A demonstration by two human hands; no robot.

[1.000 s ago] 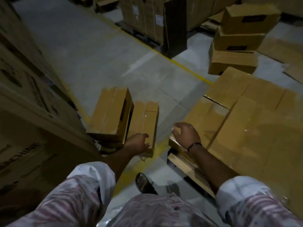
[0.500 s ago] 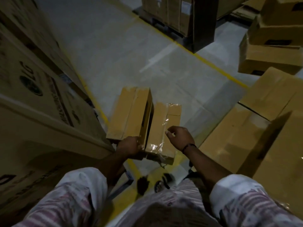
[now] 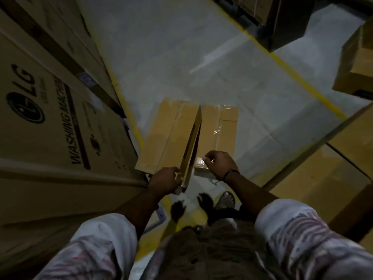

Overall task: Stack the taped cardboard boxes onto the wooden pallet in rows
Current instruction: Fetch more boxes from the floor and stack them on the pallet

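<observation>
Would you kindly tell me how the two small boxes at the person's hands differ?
The left box stands taller; the right box sits lower beside it. The right box shows glossy clear tape; the left box looks matte. The left hand grips the left box's near corner; the right hand curls over the right box's near end. Both are brown cardboard.

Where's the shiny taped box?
In the head view, the shiny taped box lies on the floor, right of the taller box, its near end under the right hand.
</observation>
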